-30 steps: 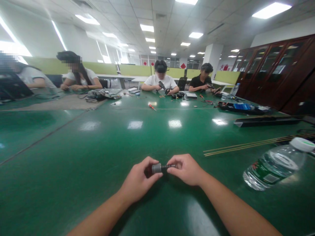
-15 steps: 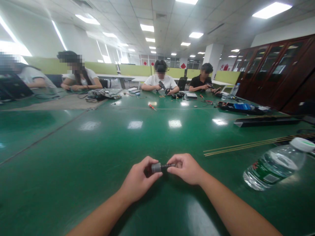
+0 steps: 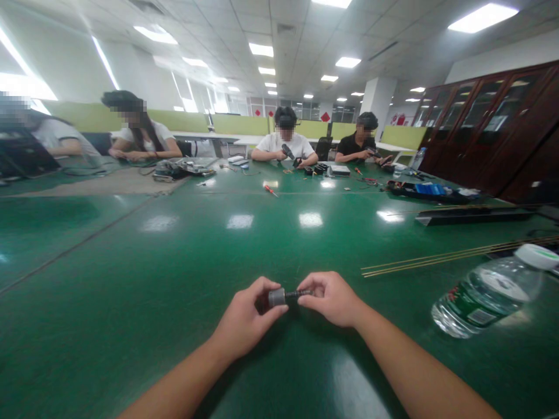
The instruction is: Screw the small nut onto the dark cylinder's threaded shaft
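Just above the green table (image 3: pixel 196 256), my left hand (image 3: pixel 247 317) grips a short grey cylinder (image 3: pixel 276 298) between thumb and fingers. A thin dark ridged rod (image 3: pixel 292 294) runs from the cylinder's right end toward my right hand (image 3: pixel 329 299). The thumb and fingers of that hand are pinched around the rod's far end, hiding part of it. Cylinder and rod lie roughly level and in line; whether they are one piece I cannot tell.
At right, a water bottle (image 3: pixel 484 294) leans beside thin brass-coloured rods (image 3: pixel 419 262). Beyond them lies a black channel (image 3: pixel 476 216). A red screwdriver (image 3: pixel 270 190) rests farther off. Several people sit across the table, one holding a dark power tool (image 3: pixel 287 152).
My right hand has shifted very slightly to the right, and a little more of the rod shows. My left hand and the cylinder stay in place.
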Demonstrator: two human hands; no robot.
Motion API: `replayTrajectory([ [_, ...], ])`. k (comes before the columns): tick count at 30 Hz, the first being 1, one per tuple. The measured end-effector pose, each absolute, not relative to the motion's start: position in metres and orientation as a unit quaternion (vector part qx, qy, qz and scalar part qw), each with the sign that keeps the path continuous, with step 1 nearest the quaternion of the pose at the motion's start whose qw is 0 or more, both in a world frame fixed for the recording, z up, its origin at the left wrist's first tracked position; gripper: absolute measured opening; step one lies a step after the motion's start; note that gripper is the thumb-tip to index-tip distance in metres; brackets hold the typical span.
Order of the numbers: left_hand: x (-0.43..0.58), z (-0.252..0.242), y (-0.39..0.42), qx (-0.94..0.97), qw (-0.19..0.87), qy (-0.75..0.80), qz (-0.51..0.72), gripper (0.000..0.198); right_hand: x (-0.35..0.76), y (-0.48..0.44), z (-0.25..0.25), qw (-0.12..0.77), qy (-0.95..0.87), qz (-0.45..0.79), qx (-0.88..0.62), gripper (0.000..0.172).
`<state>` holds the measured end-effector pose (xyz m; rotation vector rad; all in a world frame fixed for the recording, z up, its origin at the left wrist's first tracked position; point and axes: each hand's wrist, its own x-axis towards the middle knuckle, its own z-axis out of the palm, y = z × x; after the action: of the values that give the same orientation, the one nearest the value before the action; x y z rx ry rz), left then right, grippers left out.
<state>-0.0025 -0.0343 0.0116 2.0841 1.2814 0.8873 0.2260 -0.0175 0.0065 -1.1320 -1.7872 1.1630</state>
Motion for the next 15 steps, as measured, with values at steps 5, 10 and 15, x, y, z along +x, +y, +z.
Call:
replayTrajectory([
  [5, -0.0028, 0.0119, -0.0342, 0.770, 0.273, 0.472, 0.331, 0.024, 0.2260, -0.0182, 0.0085, 0.361, -0.688, 0.453, -0.438, 0.019],
  [10, -0.0036, 0.0124, -0.0346, 0.770, 0.267, 0.475, 0.332, 0.024, 0.2254, -0.0186, 0.0092, 0.368, -0.683, 0.459, -0.434, 0.019],
  [15, -0.0042, 0.0110, -0.0348, 0.767, 0.271, 0.478, 0.332, 0.025, 0.2252, -0.0187, 0.0094, 0.368, -0.678, 0.464, -0.436, 0.019],
])
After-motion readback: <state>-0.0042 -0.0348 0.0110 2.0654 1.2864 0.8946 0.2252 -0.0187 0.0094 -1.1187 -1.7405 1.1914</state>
